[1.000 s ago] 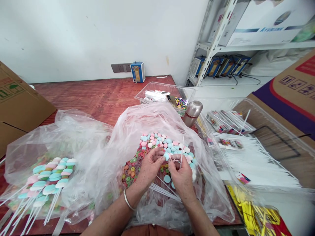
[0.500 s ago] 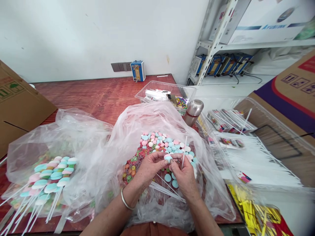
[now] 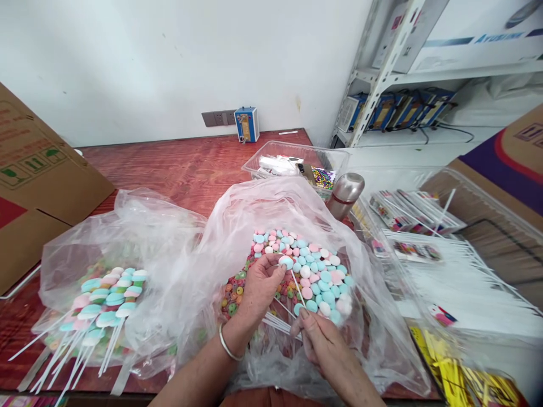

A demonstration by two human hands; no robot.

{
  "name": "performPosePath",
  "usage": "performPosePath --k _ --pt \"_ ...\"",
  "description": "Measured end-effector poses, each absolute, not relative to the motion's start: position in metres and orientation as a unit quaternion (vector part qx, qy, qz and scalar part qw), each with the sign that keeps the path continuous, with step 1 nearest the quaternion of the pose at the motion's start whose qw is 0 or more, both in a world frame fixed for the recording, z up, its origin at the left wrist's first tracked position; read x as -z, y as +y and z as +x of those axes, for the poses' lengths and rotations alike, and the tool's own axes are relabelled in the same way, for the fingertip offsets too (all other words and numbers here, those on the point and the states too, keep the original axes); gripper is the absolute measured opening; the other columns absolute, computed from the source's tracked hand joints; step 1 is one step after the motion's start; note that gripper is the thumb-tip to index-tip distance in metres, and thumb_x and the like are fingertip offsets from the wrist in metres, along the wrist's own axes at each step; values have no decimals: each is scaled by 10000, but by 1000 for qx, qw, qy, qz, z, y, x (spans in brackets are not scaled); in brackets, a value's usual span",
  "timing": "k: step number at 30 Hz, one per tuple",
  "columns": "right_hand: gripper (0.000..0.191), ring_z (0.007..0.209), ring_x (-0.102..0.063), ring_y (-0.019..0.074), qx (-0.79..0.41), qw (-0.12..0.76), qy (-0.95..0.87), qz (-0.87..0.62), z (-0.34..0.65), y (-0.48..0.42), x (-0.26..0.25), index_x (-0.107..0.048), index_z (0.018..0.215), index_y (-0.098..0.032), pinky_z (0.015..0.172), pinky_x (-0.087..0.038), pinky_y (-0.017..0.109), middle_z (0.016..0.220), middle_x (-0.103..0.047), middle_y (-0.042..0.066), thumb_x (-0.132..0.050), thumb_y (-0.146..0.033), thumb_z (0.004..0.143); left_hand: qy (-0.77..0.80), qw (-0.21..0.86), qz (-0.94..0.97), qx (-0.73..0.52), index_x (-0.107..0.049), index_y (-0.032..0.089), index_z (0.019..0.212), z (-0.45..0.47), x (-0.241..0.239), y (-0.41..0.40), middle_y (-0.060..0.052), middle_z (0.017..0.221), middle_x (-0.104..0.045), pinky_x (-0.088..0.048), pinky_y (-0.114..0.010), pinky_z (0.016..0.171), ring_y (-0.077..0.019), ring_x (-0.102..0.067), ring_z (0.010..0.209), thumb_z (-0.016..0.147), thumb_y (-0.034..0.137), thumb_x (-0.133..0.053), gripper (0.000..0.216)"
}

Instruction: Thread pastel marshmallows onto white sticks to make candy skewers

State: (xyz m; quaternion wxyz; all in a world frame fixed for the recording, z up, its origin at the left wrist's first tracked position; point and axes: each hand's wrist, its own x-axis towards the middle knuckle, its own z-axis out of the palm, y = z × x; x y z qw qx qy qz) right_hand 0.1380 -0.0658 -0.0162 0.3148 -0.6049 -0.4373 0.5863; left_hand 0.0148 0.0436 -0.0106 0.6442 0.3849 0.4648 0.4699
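Pinching a soft, light candy disc (image 3: 285, 262) in your left hand (image 3: 259, 285), your right hand's (image 3: 324, 345) fingers grip the thin, bendy white stick (image 3: 296, 281) low; squeeze gently.

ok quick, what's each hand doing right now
Left hand: closed on a blue candy with a white stick in it.
Right hand: pinching white sticks from the loose bunch.
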Motion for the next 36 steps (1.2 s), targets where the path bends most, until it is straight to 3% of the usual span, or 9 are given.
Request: performPosePath --k 9,21,28,33,36 --pt "641 315 -197 71 -661 344 -317 -587 130 -62 22 -590 794 -196 332 -187 206 382 -353 -102 -405 -809 816 446 635 438 -453 -622 163 976 13 16 39 -20 771 -709 -475 -222 633 -135 -643 705 762 327 -731 291" --pt "570 302 -138 47 -693 393 -242 -555 119 -59 13 -521 733 -214 303 -161 184 372 -334 -124 -499 -781 786 418 605 497 -460 -611 170 978 15 18 36 -52 927 -721 -505 -246 741 -145 -657 830 792 227 -649 198" --pt "538 312 -144 58 -671 389 -251 -579 114 -58 13 -491 703 -230 324 -146 206 374 -328 -118 -465 -756 814 441 546 559 -440 -634 175 987 9 20 28 -19 812 -679 -480 -232 641 -128 -609 697 791 178 -609 198" --pt "525 378 -298 105 -599 375 -349 -615 118 -54 20 -433 635 -248 398 -262 241 419 -351 -80 -363 -706 882 428 492 653 -386 -704 186 996 2 21 4 -46 927 -728 -522 -267 750 -162 -663 825 799 108 -571 250" --pt "453 564 -484 157 -483 371 -459 -646 130 -54 21 -490 685 -237 545 -391 264 577 -528 -18 -393 -617 911 408 496 679 -356 -653 206 1201 -9 25 -7 -58 1052 -732 -533 -283 809 -173 -683 916 842 102 -536 392"
